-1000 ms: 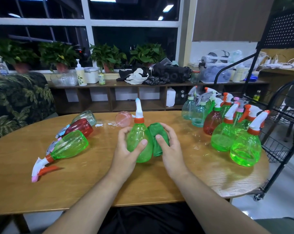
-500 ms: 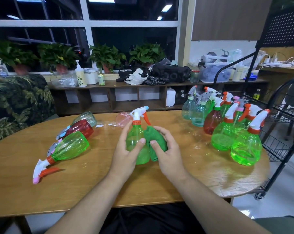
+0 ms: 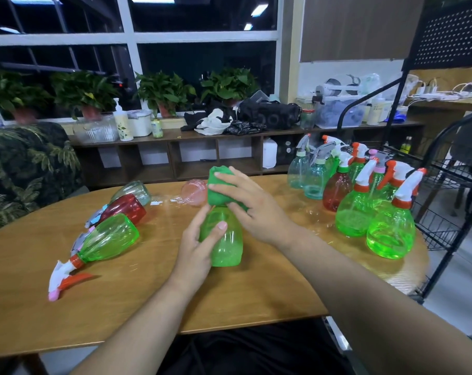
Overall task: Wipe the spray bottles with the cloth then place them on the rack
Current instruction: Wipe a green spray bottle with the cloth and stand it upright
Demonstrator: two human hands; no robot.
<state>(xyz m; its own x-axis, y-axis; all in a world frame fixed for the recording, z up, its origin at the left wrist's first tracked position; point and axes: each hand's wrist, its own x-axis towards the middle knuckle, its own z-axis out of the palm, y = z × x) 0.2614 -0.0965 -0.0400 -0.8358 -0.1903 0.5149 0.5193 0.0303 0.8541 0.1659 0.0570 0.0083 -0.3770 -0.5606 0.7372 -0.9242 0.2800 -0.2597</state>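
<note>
Head view, bottle (image 3: 226,239): green, upright on the table (image 3: 148,307), right in front of us.
cloth (image 3: 218,188): green, bunched over the bottle's top.
left hand (image 3: 197,250): wrapped round the bottle's body, thumb across the front.
right hand (image 3: 256,207): clasps the cloth onto the sprayer.
standing bottles (image 3: 364,201): clustered to our right, near the rack (image 3: 451,212).
lying bottles (image 3: 107,239): to our left.
risk: we judge a hard twist could tip the bottle, or squeeze the trigger under the cloth.
hidden: sprayer head fully covered; rack cut off at the edge, so its shelves are hard to read.
</note>
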